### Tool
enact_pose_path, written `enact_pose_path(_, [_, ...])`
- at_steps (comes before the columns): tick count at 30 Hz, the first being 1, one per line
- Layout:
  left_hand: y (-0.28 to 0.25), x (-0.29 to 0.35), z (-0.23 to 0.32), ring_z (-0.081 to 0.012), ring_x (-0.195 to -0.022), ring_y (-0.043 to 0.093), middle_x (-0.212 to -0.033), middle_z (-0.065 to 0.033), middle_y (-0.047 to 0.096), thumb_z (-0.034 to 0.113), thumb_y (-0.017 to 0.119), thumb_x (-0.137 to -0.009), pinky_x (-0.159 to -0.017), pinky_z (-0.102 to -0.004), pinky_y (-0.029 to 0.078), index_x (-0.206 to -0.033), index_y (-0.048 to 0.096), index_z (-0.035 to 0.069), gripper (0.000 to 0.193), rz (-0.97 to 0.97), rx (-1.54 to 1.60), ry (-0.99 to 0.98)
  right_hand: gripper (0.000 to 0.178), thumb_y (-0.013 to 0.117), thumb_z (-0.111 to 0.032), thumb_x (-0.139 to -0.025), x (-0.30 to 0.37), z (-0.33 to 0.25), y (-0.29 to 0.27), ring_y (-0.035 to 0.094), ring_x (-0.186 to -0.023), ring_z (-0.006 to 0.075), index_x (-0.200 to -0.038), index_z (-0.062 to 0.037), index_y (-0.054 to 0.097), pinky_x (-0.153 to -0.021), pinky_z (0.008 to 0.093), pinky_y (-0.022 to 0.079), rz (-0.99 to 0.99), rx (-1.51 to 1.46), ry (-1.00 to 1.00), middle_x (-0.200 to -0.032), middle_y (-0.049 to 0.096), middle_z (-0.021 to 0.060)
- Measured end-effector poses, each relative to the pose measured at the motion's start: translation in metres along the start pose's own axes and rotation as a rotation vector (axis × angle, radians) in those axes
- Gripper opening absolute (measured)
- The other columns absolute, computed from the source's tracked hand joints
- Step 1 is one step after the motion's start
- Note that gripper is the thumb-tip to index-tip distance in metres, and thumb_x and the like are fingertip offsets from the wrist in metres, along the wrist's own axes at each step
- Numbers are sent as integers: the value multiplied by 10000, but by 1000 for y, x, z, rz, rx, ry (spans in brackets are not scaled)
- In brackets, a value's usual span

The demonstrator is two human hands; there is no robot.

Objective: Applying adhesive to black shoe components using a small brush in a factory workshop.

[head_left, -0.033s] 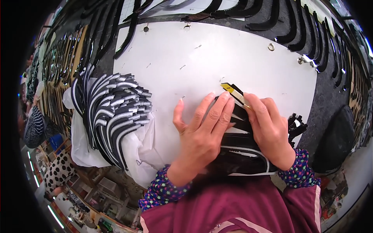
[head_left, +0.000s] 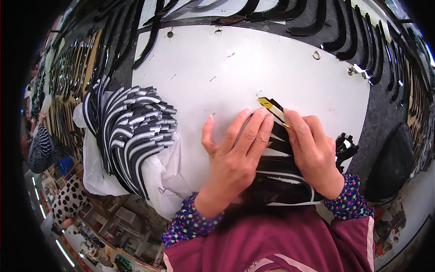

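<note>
On the white board (head_left: 253, 59), my left hand (head_left: 238, 152) lies flat with its fingers stretched out. Its fingertips touch a narrow pale strip with a yellow pointed end (head_left: 267, 104), which lies over a black strip. Close by on the right, my right hand (head_left: 315, 149) is closed in a pinch. A thin, pen-like stick with a yellowish tip (head_left: 286, 125) pokes out from its fingers; most of it is hidden. Under and between my hands lie several black strips (head_left: 278, 163), one edged in white.
A thick bundle of curved black-and-white strips (head_left: 136, 122) rests on white cloth (head_left: 167, 177) at the left. More black strips hang or lie along the far edge (head_left: 335, 27). A black rounded thing (head_left: 392, 163) stands at the right. A person in a spotted garment (head_left: 68, 201) is at the lower left.
</note>
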State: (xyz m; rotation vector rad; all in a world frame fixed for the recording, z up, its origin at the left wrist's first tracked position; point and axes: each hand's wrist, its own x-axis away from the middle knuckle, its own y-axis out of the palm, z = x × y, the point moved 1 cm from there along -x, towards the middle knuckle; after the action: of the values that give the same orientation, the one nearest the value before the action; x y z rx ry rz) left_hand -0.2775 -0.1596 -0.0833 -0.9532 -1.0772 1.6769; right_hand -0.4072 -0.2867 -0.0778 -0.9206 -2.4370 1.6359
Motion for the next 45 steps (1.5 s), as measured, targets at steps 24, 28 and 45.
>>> enact_pose_path(24, [4, -5, -3, -115, -1288, 481, -1493, 71, 526, 122, 501, -924, -1140, -553, 226, -1427, 597, 203, 519, 1, -105, 30, 400, 761, -12, -845, 2, 3, 6, 609, -599, 138, -1231, 42, 673, -467, 280, 472, 50, 43, -51, -814, 598, 64])
enact_pose_path(28, [5, -6, -3, -114, -1278, 483, -1488, 72, 528, 129, 503, -927, -1142, -547, 226, -1426, 600, 211, 515, 11, -100, 24, 413, 755, 4, -838, 1, 5, 6, 607, -595, 135, -1241, 38, 669, -460, 280, 469, 70, 33, -54, -810, 596, 61])
enact_pose_path(45, [4, -6, -3, -114, -1276, 486, -1486, 78, 529, 136, 512, -926, -1141, -540, 235, -1428, 602, 222, 517, -4, -127, 26, 443, 724, 63, -791, 1, 5, 5, 577, -576, 114, -1228, 6, 679, -435, 271, 458, 36, -44, 7, -772, 565, 43])
